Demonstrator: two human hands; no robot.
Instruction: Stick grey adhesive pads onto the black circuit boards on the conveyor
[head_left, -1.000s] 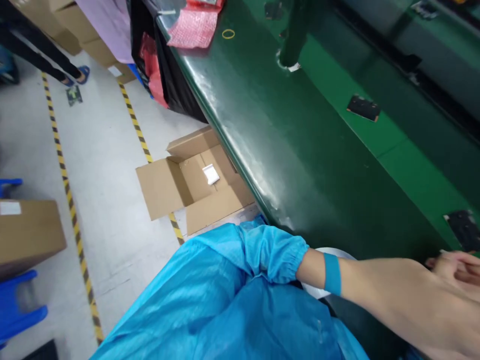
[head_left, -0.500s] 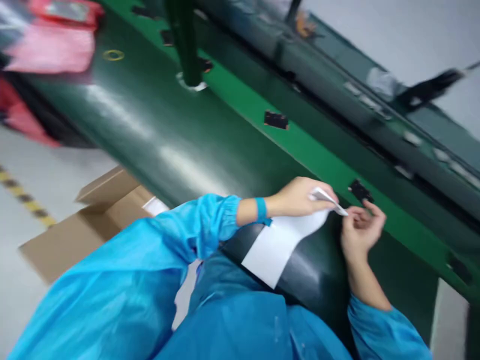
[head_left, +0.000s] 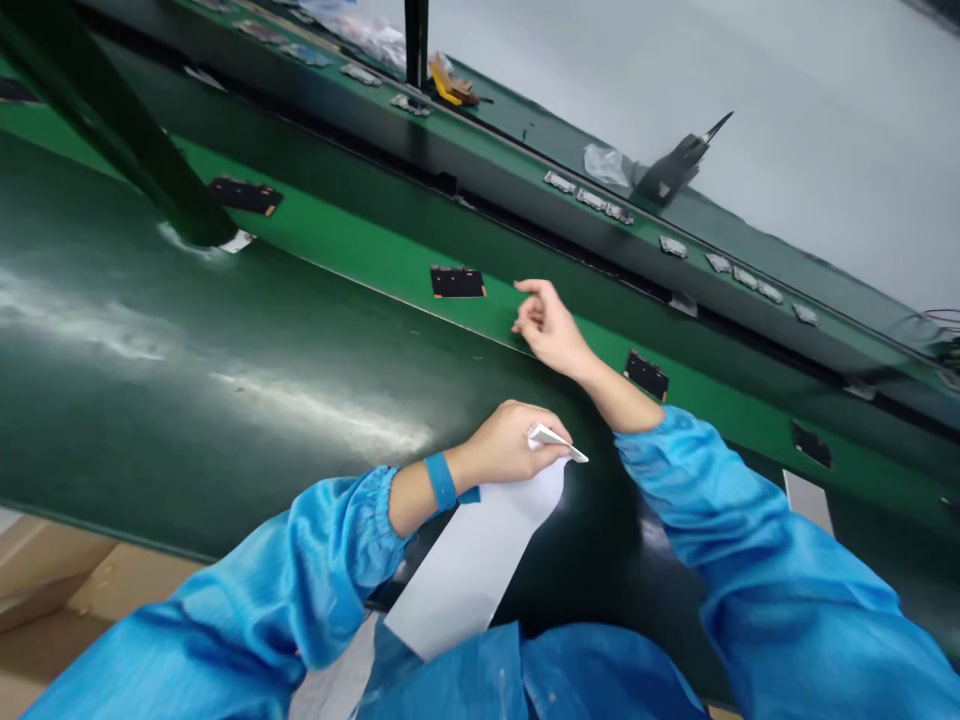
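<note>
My left hand (head_left: 504, 445) is closed on the end of a white strip of label backing (head_left: 474, 558) that hangs down over the near edge of the dark green bench (head_left: 247, 380). My right hand (head_left: 549, 325) reaches forward over the bright green conveyor belt (head_left: 360, 250), fingers loosely curled with the forefinger out, and nothing shows in it. It hovers just right of a small black board (head_left: 457, 282) lying on the belt. Another black board (head_left: 646, 374) lies behind my right wrist.
More black boards (head_left: 244, 195) ride the belt at the left and right (head_left: 811, 443). A dark green post (head_left: 124, 130) stands at the upper left. Small parts line the far rail (head_left: 600, 200). A cardboard box (head_left: 67, 590) sits on the floor at the lower left.
The view has swung from the floor and box up to the belt. My right hand left the strip's end and reached forward toward the black board; my left hand kept hold of the strip.
</note>
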